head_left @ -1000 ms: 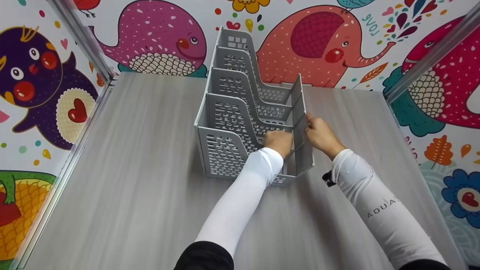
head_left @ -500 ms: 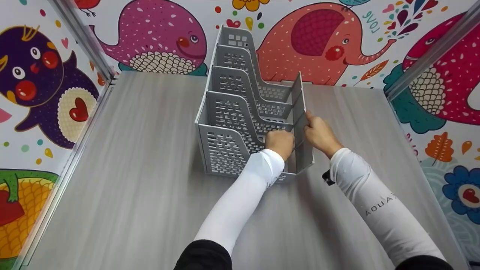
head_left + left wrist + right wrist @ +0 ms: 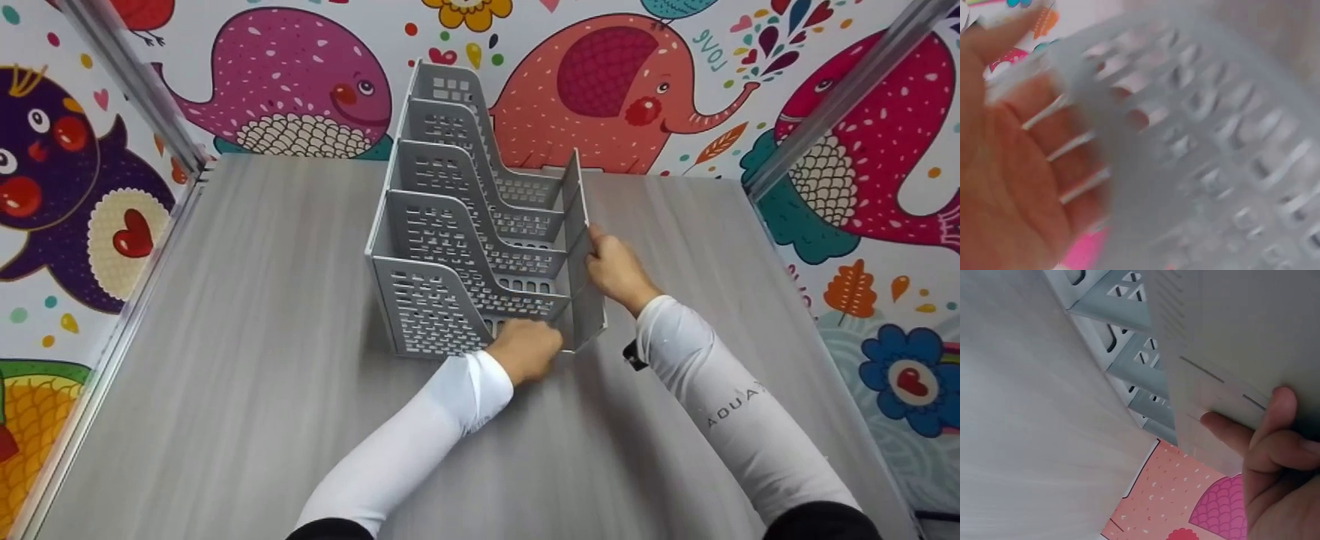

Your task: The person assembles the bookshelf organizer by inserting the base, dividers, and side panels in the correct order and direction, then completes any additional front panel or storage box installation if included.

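A grey plastic file organizer (image 3: 431,202) with perforated, step-shaped dividers and several compartments stands upright on the surface, a flat panel (image 3: 589,277) along its right side. My left hand (image 3: 526,350) reaches over its near end, beside the lowest part of the front divider. In the left wrist view a blurred perforated panel (image 3: 1145,185) covers the left fingertips; the fingers run fairly straight behind it and the thumb stands apart. Outside the right panel, my right hand (image 3: 619,274) touches its outer face with extended fingertips (image 3: 1213,422), while other fingers are bent.
The grey wood-grain table (image 3: 247,375) extends around the organizer. Printed walls with animals (image 3: 285,82) stand at the back and both sides, with metal posts (image 3: 847,97) at the corners. A small black object (image 3: 636,355) sits by the right wrist.
My left hand has come back from inside the organizer to its nearest divider. The head view has shifted, so everything sits farther left. My right hand stays against the right panel.
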Tool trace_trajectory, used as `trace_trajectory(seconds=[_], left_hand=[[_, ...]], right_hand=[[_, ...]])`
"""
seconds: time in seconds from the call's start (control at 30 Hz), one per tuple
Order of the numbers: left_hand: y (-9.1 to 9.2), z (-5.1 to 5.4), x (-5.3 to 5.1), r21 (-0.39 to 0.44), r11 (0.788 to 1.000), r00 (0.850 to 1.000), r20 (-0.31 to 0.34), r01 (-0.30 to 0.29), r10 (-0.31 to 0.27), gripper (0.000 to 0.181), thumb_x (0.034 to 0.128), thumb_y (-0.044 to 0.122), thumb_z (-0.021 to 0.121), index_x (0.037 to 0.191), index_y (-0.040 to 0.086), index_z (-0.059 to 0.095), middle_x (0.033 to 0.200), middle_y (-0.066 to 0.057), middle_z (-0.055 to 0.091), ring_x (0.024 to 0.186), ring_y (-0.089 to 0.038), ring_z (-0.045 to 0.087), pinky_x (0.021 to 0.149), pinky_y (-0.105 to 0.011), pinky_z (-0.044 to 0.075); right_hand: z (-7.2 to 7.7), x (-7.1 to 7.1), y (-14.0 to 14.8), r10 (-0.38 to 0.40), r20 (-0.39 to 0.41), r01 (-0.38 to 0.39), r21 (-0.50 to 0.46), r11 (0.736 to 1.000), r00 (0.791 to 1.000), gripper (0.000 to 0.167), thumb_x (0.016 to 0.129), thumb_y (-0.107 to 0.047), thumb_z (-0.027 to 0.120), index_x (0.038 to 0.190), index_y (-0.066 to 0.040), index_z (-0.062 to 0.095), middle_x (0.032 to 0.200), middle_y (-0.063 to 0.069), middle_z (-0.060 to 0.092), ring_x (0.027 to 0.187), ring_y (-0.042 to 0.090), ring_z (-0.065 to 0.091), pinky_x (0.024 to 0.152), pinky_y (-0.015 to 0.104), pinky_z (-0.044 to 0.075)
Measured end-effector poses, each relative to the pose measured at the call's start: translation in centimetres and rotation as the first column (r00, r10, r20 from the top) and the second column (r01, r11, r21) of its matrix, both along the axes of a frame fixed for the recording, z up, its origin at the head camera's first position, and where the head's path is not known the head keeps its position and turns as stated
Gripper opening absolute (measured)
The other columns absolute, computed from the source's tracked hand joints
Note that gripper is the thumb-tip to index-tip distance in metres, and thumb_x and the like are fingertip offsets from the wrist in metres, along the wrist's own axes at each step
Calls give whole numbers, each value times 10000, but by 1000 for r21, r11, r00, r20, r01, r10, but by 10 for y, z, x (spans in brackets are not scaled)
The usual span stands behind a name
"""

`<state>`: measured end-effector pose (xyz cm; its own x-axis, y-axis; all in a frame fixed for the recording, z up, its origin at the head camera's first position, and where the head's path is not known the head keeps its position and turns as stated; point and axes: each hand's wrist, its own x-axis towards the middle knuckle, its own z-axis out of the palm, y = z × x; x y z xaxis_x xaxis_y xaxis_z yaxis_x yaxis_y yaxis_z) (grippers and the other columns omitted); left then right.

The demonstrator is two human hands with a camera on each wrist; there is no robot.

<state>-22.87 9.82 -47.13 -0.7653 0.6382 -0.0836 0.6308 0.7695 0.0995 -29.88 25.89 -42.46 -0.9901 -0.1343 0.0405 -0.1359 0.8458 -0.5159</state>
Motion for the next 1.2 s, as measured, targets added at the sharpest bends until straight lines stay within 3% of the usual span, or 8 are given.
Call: trace_trajectory(seconds=[0.1,0.17,0.5,0.73,0.97,1.2], left_hand=[[-3,-12,0,48,999,1000,-1,15,-15,86,840,207,648,860,168,722,895,7,741,835,-167,693,678,-337,553],[-3,-18,-4,85,996,1000,6,7,-8,112,867,241,632,847,183,726,867,17,741,809,-167,693,675,-331,546],[-2,-24,-9,144,988,997,51,46,-54,157,909,280,585,891,228,732,850,31,738,785,-161,689,663,-337,530],[-3,-27,-6,124,991,999,20,43,-46,205,946,318,531,945,258,727,907,37,745,856,-168,697,704,-361,541],[-1,-31,-4,86,995,999,-22,42,-41,241,972,379,473,925,268,681,858,17,738,819,-171,697,642,-379,539],[2,-32,-5,73,996,998,8,56,-57,266,974,433,445,912,254,632,841,24,730,802,-161,693,643,-364,522]], right_hand=[[0,0,-2,1,-1,-1,22,1000,1000,512,853,-13,429,1355,89,437,1216,356,559,1073,419,581,928,547,446],[-1,-1,-3,-1,8,1,24,1000,1000,517,857,-14,425,1364,83,428,1225,358,552,1092,425,578,937,549,446],[0,-1,-2,12,34,-12,8,1000,999,563,861,-8,393,1411,101,339,1373,327,431,1284,433,450,1071,517,376],[-2,-1,-5,0,24,0,-11,1000,1000,539,876,-19,391,1404,86,371,1340,327,467,1263,433,473,1055,527,391],[-7,1,-8,-31,-12,31,1,1000,999,467,878,-35,403,1330,71,457,1183,360,578,1101,447,582,942,562,450],[-4,-2,-8,-48,51,46,39,998,998,589,891,-68,391,1456,56,280,1363,330,455,1260,445,476,1056,530,389]])
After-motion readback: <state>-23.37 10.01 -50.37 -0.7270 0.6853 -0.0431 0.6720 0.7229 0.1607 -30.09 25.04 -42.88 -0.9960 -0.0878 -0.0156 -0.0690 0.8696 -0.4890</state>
